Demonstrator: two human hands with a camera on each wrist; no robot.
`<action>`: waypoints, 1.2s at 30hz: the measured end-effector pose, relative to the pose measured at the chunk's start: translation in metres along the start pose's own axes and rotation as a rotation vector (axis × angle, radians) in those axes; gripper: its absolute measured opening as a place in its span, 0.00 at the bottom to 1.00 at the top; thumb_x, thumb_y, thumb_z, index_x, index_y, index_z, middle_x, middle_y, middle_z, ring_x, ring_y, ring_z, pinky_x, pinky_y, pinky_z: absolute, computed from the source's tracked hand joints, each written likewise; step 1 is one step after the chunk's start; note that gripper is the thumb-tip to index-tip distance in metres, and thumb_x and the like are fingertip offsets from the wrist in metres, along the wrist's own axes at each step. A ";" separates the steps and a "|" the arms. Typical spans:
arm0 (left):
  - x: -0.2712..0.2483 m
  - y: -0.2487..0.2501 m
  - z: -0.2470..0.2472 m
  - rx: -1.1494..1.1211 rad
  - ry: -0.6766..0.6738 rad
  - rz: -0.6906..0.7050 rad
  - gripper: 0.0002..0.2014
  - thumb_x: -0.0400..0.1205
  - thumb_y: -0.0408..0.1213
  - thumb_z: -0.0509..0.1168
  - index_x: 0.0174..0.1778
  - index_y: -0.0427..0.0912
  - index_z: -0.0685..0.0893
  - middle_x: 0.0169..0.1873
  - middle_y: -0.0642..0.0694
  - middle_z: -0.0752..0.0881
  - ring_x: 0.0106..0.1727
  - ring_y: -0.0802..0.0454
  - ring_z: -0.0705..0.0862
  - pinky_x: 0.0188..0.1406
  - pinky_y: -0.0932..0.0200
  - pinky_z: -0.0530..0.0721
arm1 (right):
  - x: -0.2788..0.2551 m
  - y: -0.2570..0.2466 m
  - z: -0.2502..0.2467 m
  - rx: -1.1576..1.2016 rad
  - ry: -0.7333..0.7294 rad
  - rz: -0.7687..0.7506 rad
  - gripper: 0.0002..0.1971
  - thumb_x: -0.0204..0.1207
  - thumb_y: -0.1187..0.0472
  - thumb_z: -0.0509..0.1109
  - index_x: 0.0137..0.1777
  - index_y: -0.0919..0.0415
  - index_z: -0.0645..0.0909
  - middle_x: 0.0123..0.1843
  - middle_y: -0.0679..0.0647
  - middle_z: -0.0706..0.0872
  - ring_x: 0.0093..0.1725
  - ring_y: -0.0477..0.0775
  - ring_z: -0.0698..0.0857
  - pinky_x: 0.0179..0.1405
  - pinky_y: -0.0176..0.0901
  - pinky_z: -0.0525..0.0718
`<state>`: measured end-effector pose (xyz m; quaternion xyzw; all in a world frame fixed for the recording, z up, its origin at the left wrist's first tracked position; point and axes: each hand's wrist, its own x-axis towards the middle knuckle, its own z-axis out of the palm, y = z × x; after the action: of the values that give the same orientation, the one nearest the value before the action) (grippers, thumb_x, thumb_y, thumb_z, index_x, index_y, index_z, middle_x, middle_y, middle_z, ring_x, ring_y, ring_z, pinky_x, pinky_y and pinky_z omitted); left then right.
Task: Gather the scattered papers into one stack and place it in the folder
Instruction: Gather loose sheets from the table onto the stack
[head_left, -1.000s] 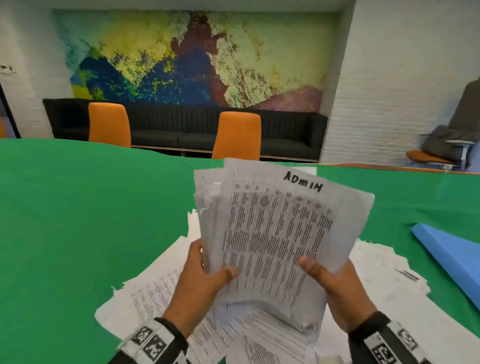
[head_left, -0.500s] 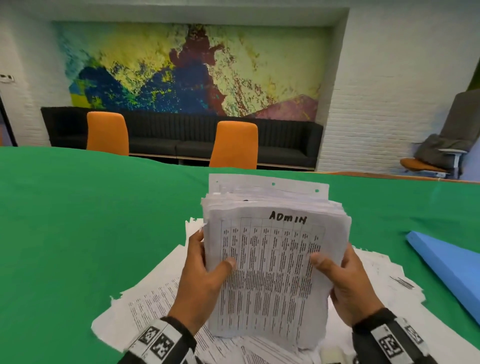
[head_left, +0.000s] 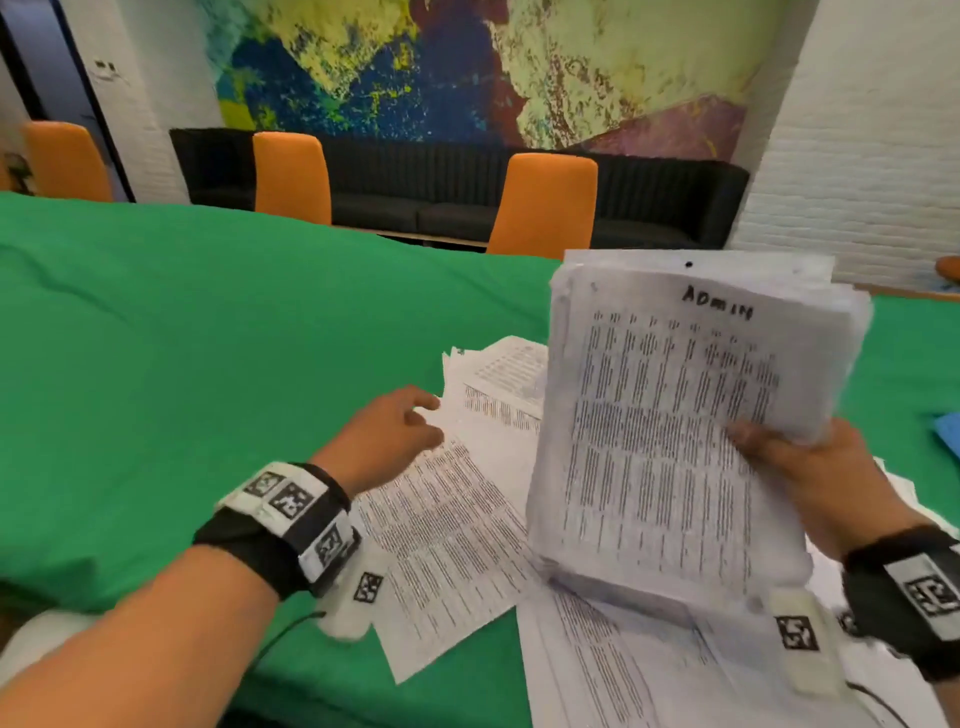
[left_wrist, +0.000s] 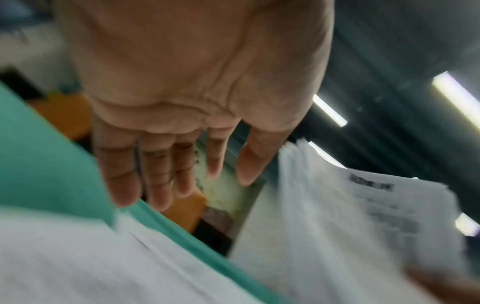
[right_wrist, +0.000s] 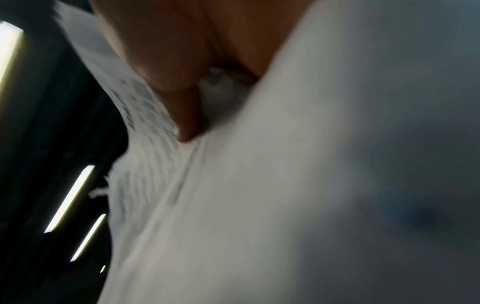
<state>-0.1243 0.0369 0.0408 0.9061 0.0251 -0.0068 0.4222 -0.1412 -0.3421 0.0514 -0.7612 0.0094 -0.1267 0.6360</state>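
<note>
A thick stack of printed papers (head_left: 670, 426) marked "ADMIN" stands on its lower edge on the green table. My right hand (head_left: 795, 462) grips its right side, thumb on the front sheet; the right wrist view shows that thumb pressed on the stack (right_wrist: 233, 185). My left hand (head_left: 389, 431) hovers open, fingers straight, over the loose sheets (head_left: 457, 525) that lie spread on the table left of the stack. In the left wrist view the open left hand (left_wrist: 182, 164) shows above those sheets (left_wrist: 91, 257), with the stack (left_wrist: 350, 216) to its right. A corner of the blue folder (head_left: 948, 434) shows at the right edge.
The green tablecloth (head_left: 182, 338) stretches wide to the left and far side. Orange chairs (head_left: 545, 205) and a black sofa (head_left: 441, 182) stand beyond the far table edge. More loose sheets (head_left: 623, 675) lie under and in front of the stack near the front edge.
My left hand has let go of the stack and moved left over the loose sheets. The right hand alone now holds the stack. The view has swung left.
</note>
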 end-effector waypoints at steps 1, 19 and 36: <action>0.007 -0.016 -0.015 0.185 0.023 -0.064 0.20 0.83 0.44 0.70 0.71 0.50 0.79 0.62 0.45 0.85 0.54 0.46 0.85 0.51 0.54 0.82 | 0.003 0.001 -0.005 0.022 -0.025 0.063 0.05 0.78 0.68 0.74 0.50 0.60 0.87 0.47 0.57 0.94 0.45 0.59 0.93 0.39 0.54 0.92; 0.031 -0.089 -0.022 0.484 0.126 -0.192 0.15 0.81 0.38 0.71 0.64 0.48 0.84 0.62 0.43 0.87 0.56 0.43 0.86 0.59 0.50 0.85 | 0.001 0.013 -0.012 0.364 -0.259 0.222 0.21 0.69 0.72 0.68 0.62 0.60 0.86 0.56 0.61 0.94 0.48 0.59 0.95 0.44 0.53 0.94; 0.001 0.041 -0.018 -0.890 -0.338 0.129 0.22 0.86 0.22 0.53 0.77 0.33 0.75 0.71 0.27 0.81 0.65 0.32 0.83 0.67 0.33 0.84 | -0.014 0.039 0.088 0.554 -0.277 0.305 0.23 0.67 0.72 0.71 0.65 0.64 0.84 0.65 0.71 0.88 0.64 0.74 0.87 0.58 0.66 0.89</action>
<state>-0.1216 0.0241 0.0835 0.6234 -0.0998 -0.1161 0.7668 -0.1308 -0.2621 -0.0027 -0.5595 0.0019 0.0767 0.8253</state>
